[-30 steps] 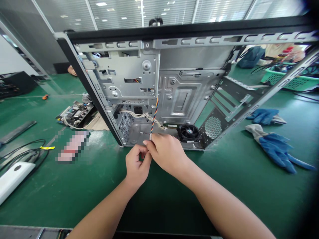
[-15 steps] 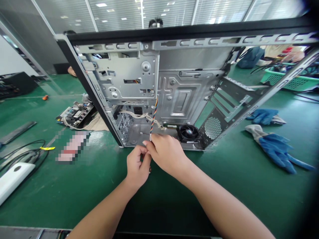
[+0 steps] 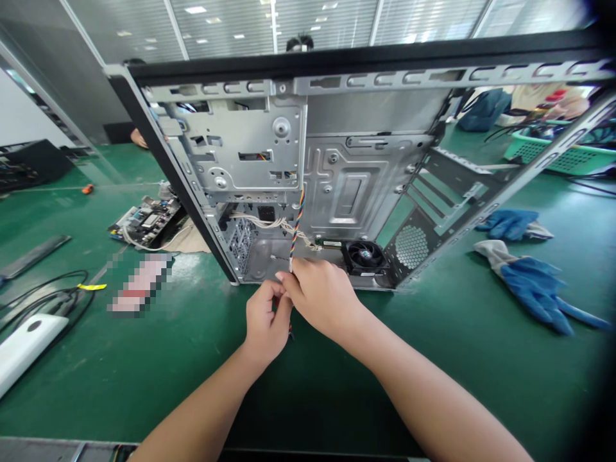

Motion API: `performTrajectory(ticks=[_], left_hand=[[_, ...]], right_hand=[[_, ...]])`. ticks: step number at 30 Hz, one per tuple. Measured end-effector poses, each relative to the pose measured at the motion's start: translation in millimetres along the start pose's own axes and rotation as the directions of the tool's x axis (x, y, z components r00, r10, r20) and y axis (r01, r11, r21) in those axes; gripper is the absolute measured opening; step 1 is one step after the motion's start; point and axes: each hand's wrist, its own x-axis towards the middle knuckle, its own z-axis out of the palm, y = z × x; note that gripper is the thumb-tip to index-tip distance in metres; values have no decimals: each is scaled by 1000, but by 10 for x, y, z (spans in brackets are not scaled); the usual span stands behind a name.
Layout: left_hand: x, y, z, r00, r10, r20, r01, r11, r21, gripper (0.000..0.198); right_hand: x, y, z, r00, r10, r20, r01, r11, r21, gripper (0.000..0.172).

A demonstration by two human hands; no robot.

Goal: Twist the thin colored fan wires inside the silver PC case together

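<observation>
My left hand (image 3: 267, 317) and my right hand (image 3: 322, 289) meet just in front of an open computer case (image 3: 332, 70), their fingers pinched on a twisted multicoloured cable (image 3: 297, 224). The cable runs down from under the metal drive cage (image 3: 250, 141), and its loose end pokes out below my left hand. What exactly lies between the fingertips is hidden. Behind my right hand, a black cooling fan (image 3: 364, 255) rests on the floor of the case beside a green circuit stick (image 3: 332, 244). A bundle of whitish wires (image 3: 269, 222) crosses the case from the left.
Blue work gloves (image 3: 534, 282) lie right of the case, with a green basket (image 3: 563, 154) of cables farther back. To the left are a circuit board (image 3: 149, 221), black cables (image 3: 77, 308) and a white power strip (image 3: 31, 350). Another person's hand (image 3: 138, 138) shows behind the case.
Both hands keep their pinch on the cable almost unmoved. The cable's loose end hangs slightly lower beneath my left hand.
</observation>
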Motion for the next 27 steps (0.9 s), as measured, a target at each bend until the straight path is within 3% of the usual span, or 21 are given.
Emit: performTrajectory(ticks=[27], left_hand=[[-2,-1,-2,1000,-18,7,18,1000,-2,15]], right_hand=[[-39,-5,-27,1000,-18,-22,18,1000,-5,25]])
